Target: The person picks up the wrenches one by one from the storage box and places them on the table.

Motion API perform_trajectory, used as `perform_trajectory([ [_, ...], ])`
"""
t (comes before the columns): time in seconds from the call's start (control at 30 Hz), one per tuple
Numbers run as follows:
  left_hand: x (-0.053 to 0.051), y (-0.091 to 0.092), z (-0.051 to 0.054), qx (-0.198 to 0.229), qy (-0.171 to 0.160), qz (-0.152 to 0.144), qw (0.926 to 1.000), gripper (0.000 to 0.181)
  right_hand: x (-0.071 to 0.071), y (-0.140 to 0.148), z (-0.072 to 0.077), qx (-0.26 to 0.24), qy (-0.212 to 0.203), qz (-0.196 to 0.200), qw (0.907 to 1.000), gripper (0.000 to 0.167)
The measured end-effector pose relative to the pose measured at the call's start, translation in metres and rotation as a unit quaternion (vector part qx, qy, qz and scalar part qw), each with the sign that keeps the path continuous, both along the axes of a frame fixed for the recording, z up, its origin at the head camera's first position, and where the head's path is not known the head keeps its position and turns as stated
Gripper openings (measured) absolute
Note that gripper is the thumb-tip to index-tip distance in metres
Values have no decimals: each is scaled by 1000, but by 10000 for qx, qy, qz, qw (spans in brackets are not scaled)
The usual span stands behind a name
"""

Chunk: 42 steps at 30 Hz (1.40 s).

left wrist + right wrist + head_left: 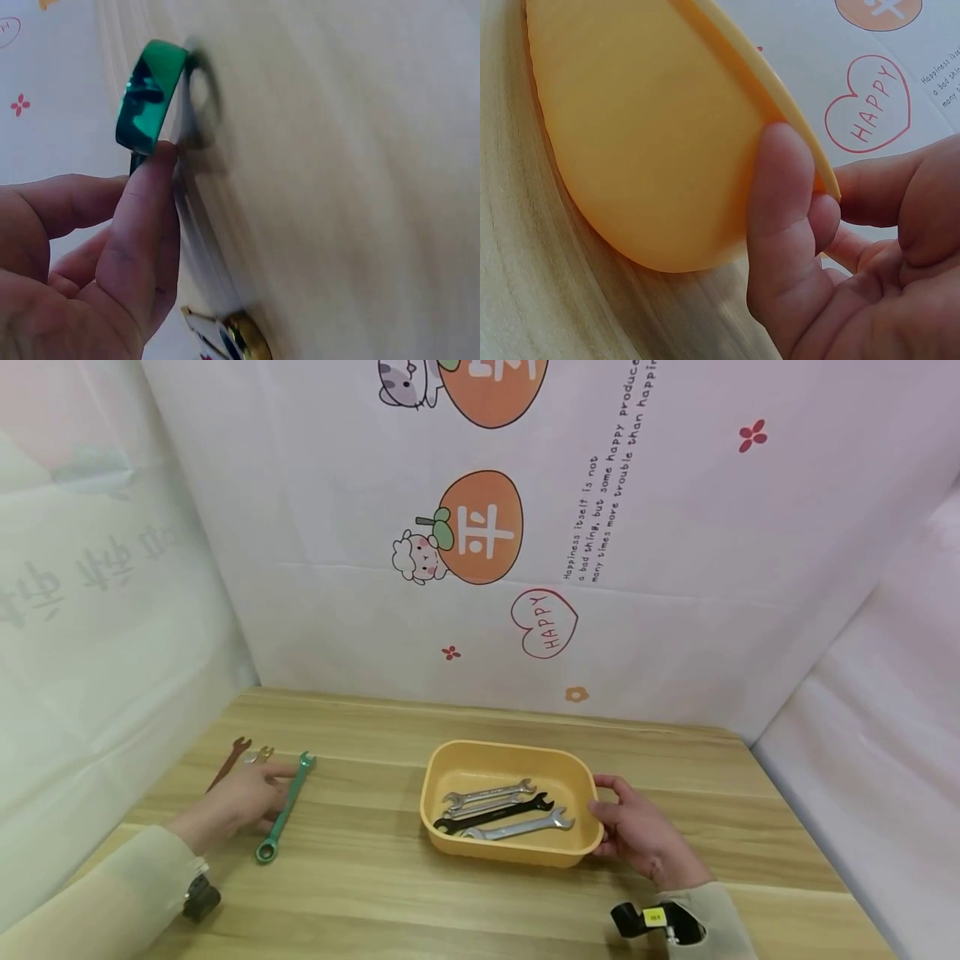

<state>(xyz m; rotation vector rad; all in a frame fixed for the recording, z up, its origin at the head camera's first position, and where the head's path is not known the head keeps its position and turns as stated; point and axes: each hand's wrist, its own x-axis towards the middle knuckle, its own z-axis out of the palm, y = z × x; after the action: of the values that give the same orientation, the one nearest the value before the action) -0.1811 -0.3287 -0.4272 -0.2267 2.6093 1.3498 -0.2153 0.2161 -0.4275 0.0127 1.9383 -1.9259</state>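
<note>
By the left hand, its thumb and fingertips pressed together, a green wrench is being pinched well to the left of the yellow tray. The ring end of this wrench is being pointed toward the person's side, the open end away; a shadow is being cast beside it, though whether any part is being rested on the wood cannot be told. By the right hand, the right-hand rim of the tray is being gripped, the wall being caught between thumb and fingers.

Inside the tray, a black wrench is being flanked by silver wrenches, one being seen on its near side and others on its far side. Farther left of the tray than the green wrench, a reddish-brown wrench and a gold wrench are being partly covered by the left hand.

Beneath the tray, the wood-grained worktop is being seen. Behind the tray, a white backdrop is being hung, by which orange fruits, small flowers, lettering and a red heart reading "HAPPY" are being displayed.
</note>
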Motion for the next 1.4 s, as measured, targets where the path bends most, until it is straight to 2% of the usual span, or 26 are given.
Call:
perform_trajectory([
  [0.17,-1,-11,4,-359,105,-79,9993,66,0,0,2,28,0,-64,10000,54],
  [0.37,-5,-23,5,-225,57,1,9997,62,-1,0,2,17,-13,-41,10000,55],
  [0.47,-7,-27,6,-297,48,38,9995,62,0,0,2,23,-24,-26,10000,55],
  [0.77,-9,-31,10,-511,53,67,9987,59,1,-1,3,65,-42,-12,10000,54],
  [0.93,-11,-33,7,-755,128,14,9971,54,1,-1,3,72,-35,-39,10000,53],
  [1.03,-12,-32,4,-1296,305,-104,9910,52,1,-1,2,64,-19,-29,10000,53],
  [1.17,-10,-29,3,-2121,742,-308,9739,50,1,0,2,55,0,7,10000,54],
  [1.27,-9,-25,4,-2369,891,-340,9668,48,1,0,1,51,7,32,10000,54],
  [1.4,-13,-27,2,-2414,774,-312,9668,46,2,1,1,52,10,29,10000,54],
])
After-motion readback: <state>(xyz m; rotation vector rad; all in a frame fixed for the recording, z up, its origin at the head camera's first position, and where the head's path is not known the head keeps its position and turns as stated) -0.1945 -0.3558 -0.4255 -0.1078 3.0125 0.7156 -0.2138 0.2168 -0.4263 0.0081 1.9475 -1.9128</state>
